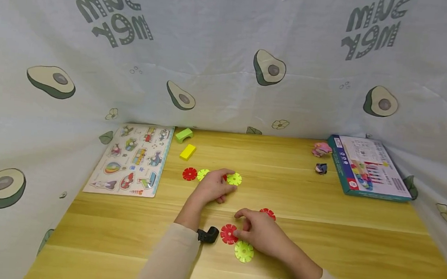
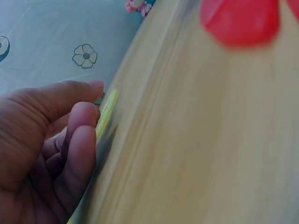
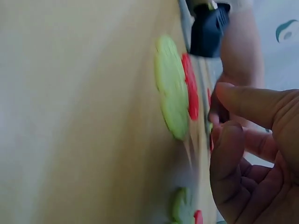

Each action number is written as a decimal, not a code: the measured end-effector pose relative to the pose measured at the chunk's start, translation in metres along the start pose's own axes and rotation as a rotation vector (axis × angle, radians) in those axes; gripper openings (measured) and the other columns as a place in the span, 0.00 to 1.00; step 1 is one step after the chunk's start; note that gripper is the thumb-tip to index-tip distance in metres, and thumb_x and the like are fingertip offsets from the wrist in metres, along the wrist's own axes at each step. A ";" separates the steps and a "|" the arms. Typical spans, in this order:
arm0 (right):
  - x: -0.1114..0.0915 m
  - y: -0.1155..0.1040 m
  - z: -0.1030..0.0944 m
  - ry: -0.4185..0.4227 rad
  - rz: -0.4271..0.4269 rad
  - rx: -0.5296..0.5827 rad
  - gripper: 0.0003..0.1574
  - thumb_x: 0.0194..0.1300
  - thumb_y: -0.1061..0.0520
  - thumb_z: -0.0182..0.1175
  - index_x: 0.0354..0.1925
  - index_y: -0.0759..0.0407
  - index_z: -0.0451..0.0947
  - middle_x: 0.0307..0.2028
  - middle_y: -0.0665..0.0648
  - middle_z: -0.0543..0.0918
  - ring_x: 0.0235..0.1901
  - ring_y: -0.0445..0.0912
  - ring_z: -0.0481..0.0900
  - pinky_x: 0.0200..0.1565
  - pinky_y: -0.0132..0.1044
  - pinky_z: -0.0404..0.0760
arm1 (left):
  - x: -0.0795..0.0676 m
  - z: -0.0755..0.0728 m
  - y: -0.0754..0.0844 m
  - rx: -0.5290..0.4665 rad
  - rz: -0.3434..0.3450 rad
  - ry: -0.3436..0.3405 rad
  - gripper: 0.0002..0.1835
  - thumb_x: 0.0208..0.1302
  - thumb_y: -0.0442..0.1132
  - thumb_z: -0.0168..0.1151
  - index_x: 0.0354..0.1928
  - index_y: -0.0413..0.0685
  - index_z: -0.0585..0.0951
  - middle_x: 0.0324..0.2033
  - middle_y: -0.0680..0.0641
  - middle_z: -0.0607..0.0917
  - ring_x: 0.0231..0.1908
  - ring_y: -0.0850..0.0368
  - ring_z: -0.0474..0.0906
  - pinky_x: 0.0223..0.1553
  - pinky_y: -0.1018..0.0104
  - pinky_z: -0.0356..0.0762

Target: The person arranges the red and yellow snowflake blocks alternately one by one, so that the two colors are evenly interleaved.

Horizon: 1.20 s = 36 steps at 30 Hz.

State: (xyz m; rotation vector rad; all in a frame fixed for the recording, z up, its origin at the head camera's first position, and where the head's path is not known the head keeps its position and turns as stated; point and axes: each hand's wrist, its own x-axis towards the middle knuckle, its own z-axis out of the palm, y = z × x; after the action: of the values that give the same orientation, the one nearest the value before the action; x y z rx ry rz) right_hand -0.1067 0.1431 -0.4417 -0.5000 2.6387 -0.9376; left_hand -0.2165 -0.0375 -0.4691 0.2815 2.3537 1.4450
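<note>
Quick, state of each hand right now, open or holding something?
Left hand: at a yellow disc; can't tell if it's pinching.
Right hand: open, apparently holding nothing.

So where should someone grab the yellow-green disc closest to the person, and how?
I'd pinch the rim of the yellow-green disc between thumb and finger, from the person's side. It lies flat on the table and looks thin, so the edge should be easiest; a red disc and the right hand are around its far side.
</note>
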 end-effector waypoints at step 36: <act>0.001 -0.014 0.012 0.029 -0.046 -0.009 0.19 0.51 0.53 0.70 0.37 0.46 0.70 0.21 0.45 0.71 0.18 0.37 0.67 0.19 0.30 0.69 | 0.003 0.014 0.000 0.074 -0.064 0.063 0.25 0.63 0.44 0.60 0.62 0.56 0.71 0.11 0.46 0.77 0.10 0.54 0.75 0.13 0.65 0.76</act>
State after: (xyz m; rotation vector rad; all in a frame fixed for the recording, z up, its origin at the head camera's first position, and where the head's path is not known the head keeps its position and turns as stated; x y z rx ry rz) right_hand -0.0995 0.1259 -0.4413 -0.5558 2.6695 -0.9537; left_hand -0.2132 -0.0252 -0.4756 0.1809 2.4469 1.3589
